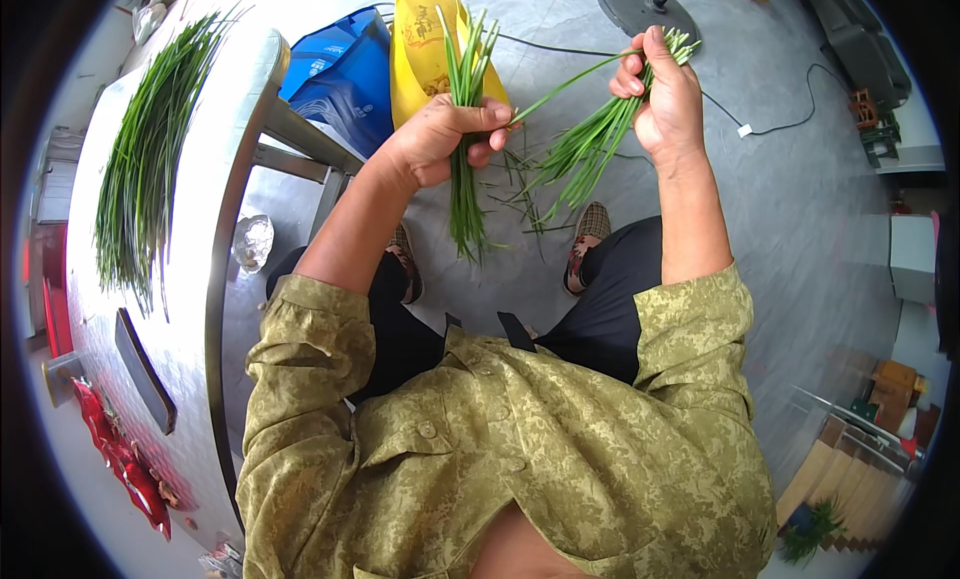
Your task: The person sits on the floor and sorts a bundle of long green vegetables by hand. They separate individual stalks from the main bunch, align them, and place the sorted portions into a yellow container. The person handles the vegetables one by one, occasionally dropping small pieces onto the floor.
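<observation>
My left hand [450, 133] is closed around a bundle of long green stalks [466, 196], likely garlic chives, held upright with the pale ends at the top. In my right hand [664, 91] is a second bunch of the stalks [589, 148], its pale ends above the fist and its green ends hanging down to the left. One stalk [566, 84] stretches between the two hands, its left end at my left fingertips. A large pile of the same stalks [154, 151] lies on the metal table at the left.
The table [191, 339] bears a dark phone-like slab [145, 370] and a red package [124, 459]. Beyond my left hand stand a blue bag [337, 76] and a yellow bag [416, 46]. Loose green bits [529, 196] lie on the floor between my feet. A round black stand base [637, 5] and a cable are farther off.
</observation>
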Action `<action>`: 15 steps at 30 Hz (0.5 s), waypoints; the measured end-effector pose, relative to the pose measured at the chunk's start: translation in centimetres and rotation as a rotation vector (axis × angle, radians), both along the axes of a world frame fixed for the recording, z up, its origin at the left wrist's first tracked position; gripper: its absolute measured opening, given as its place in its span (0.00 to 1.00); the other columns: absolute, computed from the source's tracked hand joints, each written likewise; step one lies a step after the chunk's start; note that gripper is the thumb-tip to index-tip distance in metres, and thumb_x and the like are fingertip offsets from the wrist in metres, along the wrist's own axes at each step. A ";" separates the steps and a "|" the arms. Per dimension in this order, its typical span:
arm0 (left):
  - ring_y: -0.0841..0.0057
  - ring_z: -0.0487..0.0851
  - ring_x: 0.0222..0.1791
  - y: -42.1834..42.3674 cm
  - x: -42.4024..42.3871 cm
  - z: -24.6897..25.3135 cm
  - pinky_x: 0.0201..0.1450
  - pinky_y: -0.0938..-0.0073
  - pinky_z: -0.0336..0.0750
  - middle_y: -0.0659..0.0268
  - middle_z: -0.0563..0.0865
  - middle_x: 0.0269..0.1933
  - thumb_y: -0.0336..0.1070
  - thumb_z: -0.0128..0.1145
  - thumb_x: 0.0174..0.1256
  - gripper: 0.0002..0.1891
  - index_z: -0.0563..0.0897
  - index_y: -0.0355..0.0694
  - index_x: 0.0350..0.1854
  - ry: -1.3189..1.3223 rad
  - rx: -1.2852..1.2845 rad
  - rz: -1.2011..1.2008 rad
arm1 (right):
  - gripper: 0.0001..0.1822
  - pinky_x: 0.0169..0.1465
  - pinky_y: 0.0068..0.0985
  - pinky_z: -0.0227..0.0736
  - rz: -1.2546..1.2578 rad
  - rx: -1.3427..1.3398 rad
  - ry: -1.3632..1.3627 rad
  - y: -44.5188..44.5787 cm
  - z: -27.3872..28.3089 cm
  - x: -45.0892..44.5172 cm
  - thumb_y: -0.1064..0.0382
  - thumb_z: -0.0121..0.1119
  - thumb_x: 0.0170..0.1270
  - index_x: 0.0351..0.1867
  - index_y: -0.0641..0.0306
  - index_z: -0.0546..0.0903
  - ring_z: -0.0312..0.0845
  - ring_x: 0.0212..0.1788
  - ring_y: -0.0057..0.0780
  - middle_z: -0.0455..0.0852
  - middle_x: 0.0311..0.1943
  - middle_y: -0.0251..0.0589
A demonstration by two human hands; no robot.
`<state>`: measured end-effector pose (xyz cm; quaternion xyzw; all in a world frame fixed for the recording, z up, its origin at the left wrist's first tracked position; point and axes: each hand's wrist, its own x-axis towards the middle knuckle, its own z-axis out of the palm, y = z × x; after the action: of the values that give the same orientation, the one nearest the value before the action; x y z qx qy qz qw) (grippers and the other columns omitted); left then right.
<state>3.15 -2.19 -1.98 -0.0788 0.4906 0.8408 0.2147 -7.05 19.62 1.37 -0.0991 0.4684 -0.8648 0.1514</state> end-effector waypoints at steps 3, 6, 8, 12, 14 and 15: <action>0.84 0.69 0.19 0.3 0.0 0.0 0.22 0.84 0.62 0.68 0.79 0.23 0.36 0.58 0.61 0.07 0.80 0.37 0.32 0.053 -0.080 -0.011 | 0.13 0.26 0.20 0.59 0.005 0.000 0.013 0.0 0.0 0.1 0.56 0.52 0.67 0.32 0.65 0.72 0.61 0.19 0.21 0.71 0.21 0.34; 0.84 0.69 0.20 0.3 0.1 0.0 0.22 0.84 0.62 0.69 0.79 0.23 0.35 0.59 0.60 0.06 0.80 0.37 0.32 0.091 -0.096 -0.048 | 0.13 0.25 0.20 0.59 0.006 -0.013 0.029 0.0 0.0 0.1 0.56 0.52 0.67 0.32 0.65 0.72 0.61 0.19 0.21 0.71 0.20 0.35; 0.84 0.69 0.20 0.3 0.1 0.1 0.23 0.84 0.63 0.69 0.79 0.23 0.34 0.58 0.60 0.06 0.80 0.37 0.32 0.108 -0.118 -0.068 | 0.13 0.25 0.20 0.59 -0.009 -0.005 0.026 0.1 0.0 0.0 0.56 0.52 0.67 0.32 0.65 0.72 0.62 0.19 0.21 0.71 0.20 0.34; 0.85 0.69 0.20 0.6 0.2 0.1 0.22 0.85 0.63 0.69 0.78 0.23 0.33 0.58 0.59 0.04 0.80 0.37 0.31 0.117 -0.228 -0.069 | 0.14 0.25 0.20 0.60 -0.020 0.014 0.053 -0.1 -0.1 0.1 0.56 0.53 0.67 0.30 0.65 0.73 0.63 0.19 0.20 0.72 0.21 0.34; 0.85 0.69 0.19 0.8 0.0 -0.2 0.22 0.84 0.63 0.70 0.77 0.22 0.32 0.57 0.58 0.04 0.80 0.37 0.28 0.110 -0.295 -0.030 | 0.15 0.24 0.18 0.60 -0.022 0.050 0.091 -0.3 -0.2 0.3 0.55 0.54 0.66 0.29 0.66 0.73 0.63 0.20 0.20 0.72 0.21 0.34; 0.85 0.69 0.19 1.0 -0.1 -0.6 0.21 0.84 0.62 0.70 0.76 0.21 0.31 0.57 0.56 0.04 0.79 0.38 0.26 0.100 -0.329 0.009 | 0.15 0.24 0.17 0.60 -0.019 0.067 0.109 -0.5 -0.2 0.5 0.55 0.55 0.66 0.29 0.66 0.74 0.63 0.20 0.19 0.72 0.21 0.34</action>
<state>3.07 -1.23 -2.58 -0.0730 0.6315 0.7529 0.1704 -6.59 19.09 1.22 -0.1365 0.5054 -0.8434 0.1205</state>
